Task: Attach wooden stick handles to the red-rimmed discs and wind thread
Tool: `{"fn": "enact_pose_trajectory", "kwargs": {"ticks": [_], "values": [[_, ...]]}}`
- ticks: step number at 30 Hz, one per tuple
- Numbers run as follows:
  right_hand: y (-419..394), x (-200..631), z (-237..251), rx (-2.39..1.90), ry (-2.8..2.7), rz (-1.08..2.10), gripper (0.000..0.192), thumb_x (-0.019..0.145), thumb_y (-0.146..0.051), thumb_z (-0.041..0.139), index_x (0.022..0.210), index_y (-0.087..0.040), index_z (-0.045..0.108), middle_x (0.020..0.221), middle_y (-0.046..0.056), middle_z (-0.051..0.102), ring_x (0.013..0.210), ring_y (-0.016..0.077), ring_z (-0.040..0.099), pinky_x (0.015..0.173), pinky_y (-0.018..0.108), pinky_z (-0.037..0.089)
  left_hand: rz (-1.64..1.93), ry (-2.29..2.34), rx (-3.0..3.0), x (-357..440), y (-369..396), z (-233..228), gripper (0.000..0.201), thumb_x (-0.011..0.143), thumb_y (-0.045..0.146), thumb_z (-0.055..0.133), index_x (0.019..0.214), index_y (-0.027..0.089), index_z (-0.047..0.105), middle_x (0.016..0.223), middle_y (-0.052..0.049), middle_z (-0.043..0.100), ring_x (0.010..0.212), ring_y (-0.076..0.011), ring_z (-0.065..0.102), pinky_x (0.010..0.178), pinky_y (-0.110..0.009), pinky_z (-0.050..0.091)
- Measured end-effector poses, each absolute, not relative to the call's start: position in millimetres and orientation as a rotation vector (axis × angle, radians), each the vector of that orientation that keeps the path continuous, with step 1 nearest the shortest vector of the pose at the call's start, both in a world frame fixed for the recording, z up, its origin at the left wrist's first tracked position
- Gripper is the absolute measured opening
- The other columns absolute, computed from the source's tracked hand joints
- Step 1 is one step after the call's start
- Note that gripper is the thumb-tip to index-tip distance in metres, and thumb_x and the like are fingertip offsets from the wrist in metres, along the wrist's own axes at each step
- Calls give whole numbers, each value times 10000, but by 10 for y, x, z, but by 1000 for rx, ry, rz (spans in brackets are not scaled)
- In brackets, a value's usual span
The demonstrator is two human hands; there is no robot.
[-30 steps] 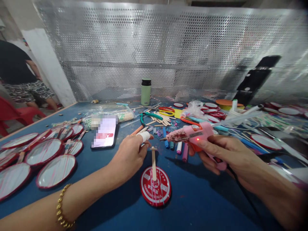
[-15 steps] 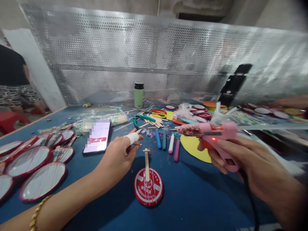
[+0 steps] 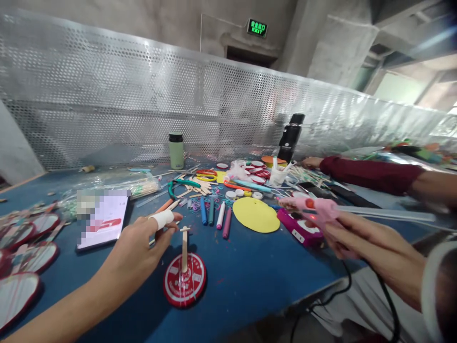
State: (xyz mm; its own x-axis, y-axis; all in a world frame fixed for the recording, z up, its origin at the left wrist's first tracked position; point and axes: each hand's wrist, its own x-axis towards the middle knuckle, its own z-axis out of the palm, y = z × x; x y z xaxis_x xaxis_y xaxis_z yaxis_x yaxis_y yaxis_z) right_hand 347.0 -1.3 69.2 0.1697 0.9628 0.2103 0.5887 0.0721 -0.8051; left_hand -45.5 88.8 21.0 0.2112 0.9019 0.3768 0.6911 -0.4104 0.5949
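My left hand [image 3: 143, 240] is held just left of a round red tin lid [image 3: 193, 290], its fingers curled and the thumb drawn in. A white wrap covers one finger. A small pale thing shows between the fingers, too hidden to name. On the lid lies a wooden craft stick [image 3: 184, 255], with a short crosspiece at its far end and shiny glue-like streaks nearby. My right hand [image 3: 374, 252] is wrapped around a pink hot glue gun [image 3: 317, 209] with its red light on. A clear glue stick [image 3: 385, 212] appears behind the gun, which points left.
A phone [image 3: 103, 224] and several red-rimmed lids [image 3: 17, 295] lie left. Markers [image 3: 212, 212], a yellow disc [image 3: 255, 215], pliers [image 3: 182, 183], scissors [image 3: 207, 175] and a purple box [image 3: 300, 228] lie beyond. A co-worker's maroon sleeve [image 3: 367, 174] reaches in from the right.
The view has turned right, bringing in the co-worker's sleeve and the purple box. The glue gun has moved right, away from the lid. My left hand stays beside the lid.
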Motion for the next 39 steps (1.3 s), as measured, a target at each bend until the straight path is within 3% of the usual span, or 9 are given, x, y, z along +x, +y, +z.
{"fn": "enact_pose_trajectory", "kwargs": {"ticks": [2,5,8,13,20,27,31,36,39], "values": [[46,3321,658,-1698,-1713,296,381,875,-558,582,1090,-255,667,772,47,654,670,237,577,612,354,473,1015,1504,2199,-458,888,222,419,883,435,470,1113,191,721,1087,-101,762,962,-313,692,821,-435,527],[228,3130,553,-1636,-1962,-146,330,967,-440,424,1133,-229,615,1037,87,672,921,255,615,820,383,485,1024,1513,2230,-461,882,228,405,875,435,477,1074,195,736,1050,-98,773,924,-308,705,788,-419,537],[431,2994,438,-1728,-2117,-543,293,1007,-303,348,1015,-186,616,961,111,647,893,254,601,788,373,453,1041,1508,2237,-465,881,221,400,875,428,484,1080,194,735,1052,-98,774,930,-298,707,779,-400,542],[618,2876,375,-2017,-2235,-924,214,973,-195,434,902,-166,634,886,118,645,832,291,598,724,391,372,1044,1484,2222,-475,882,208,417,877,440,492,1114,189,725,1078,-110,761,983,-309,687,843,-435,535],[709,2886,333,-1995,-2269,-1114,149,933,-168,503,883,-147,641,859,133,657,830,306,584,700,380,305,1062,1475,2224,-480,862,248,388,890,408,487,1102,196,733,1046,-110,763,957,-297,688,845,-428,527],[883,2948,227,-1926,-2296,-1103,172,912,-117,494,862,-132,657,824,141,656,802,312,575,690,382,306,1104,1526,2223,-526,852,387,342,912,376,499,1097,202,727,1093,-80,762,997,-274,672,879,-393,500],[886,2982,218,-1892,-2286,-1083,197,940,-260,537,890,-117,664,834,146,657,819,314,576,700,380,338,1140,1534,2235,-533,852,421,322,913,351,512,1107,205,723,1084,-58,766,987,-254,672,859,-361,500],[581,2702,474,-1532,-2276,-1086,267,979,-319,470,990,-134,662,955,138,672,857,297,569,773,403,372,1185,1557,2246,-533,832,438,304,905,323,530,1119,223,720,1031,-35,772,931,-225,673,791,-316,504],[410,2311,712,-1237,-2230,-969,311,1013,-297,400,962,-146,667,916,114,684,819,258,590,758,376,380,1170,1585,2266,-554,853,484,292,899,294,529,1101,209,722,1025,-43,770,904,-221,667,791,-316,490]]}}
